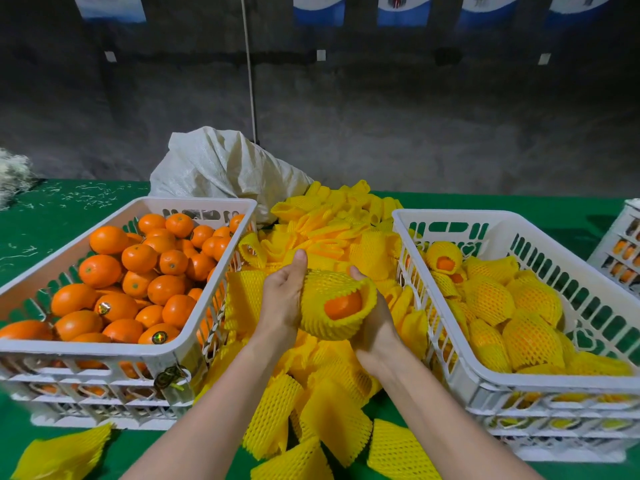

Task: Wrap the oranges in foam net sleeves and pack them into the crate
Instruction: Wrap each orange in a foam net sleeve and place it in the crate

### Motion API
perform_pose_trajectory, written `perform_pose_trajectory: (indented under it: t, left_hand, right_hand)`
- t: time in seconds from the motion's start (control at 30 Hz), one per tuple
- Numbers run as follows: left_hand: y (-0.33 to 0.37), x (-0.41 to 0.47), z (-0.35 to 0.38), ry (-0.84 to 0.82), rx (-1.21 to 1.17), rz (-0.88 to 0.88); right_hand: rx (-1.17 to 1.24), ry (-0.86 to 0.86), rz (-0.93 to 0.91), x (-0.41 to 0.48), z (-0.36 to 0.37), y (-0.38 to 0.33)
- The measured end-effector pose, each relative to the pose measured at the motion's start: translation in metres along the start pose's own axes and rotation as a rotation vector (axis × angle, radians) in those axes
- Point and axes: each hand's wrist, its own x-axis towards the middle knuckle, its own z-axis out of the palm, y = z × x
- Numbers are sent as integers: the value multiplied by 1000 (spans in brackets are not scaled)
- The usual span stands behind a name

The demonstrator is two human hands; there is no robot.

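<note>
Between the two crates I hold an orange (343, 304) inside a yellow foam net sleeve (329, 289); the fruit shows through the sleeve's open end. My left hand (284, 296) cups the sleeve from the left with its thumb on top. My right hand (375, 323) grips it from below and the right. The white crate on the left (104, 348) is full of bare oranges (138, 271). The white crate on the right (485, 379) holds several sleeved oranges (491, 299).
A heap of loose yellow sleeves (332, 230) covers the green table (52, 216) between the crates, spilling toward me. A white woven sack (221, 164) lies behind it. Another crate (623, 251) stands at the far right edge. One sleeve (65, 452) lies at the front left.
</note>
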Motion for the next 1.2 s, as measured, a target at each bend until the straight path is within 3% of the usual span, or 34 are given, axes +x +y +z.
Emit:
perform_pose_trajectory:
  t: [0.13,0.27,0.33,0.4,0.47,0.57,0.73,1.0,1.2]
  left_hand:
    - [0,-1,3,-35,46,50]
    - [-2,-10,2,-17,121,68]
    - [-2,-13,-2,-44,95,-121]
    - [-1,-16,-4,-164,-35,-468]
    - [1,-19,-3,-271,-192,-639]
    - [1,-16,1,-270,-292,-630]
    - [-2,-15,6,-307,-233,-597]
    - [-4,-18,8,-337,-135,-594]
    - [3,-21,12,-296,-134,-534]
  right_hand:
    - [96,3,-5,-1,-2,3]
    - [22,-27,-105,3,-9,8]
    - [-31,-10,-183,3,-11,5]
    - [-113,33,-250,2,-12,1]
    - [-253,41,-295,2,-15,0]
    - [-324,73,-384,-1,-19,-5]
    - [-467,147,-599,-7,-16,-12]
    - [-417,139,-267,0,-23,-22]
    - [-484,141,-367,-7,-24,-8]
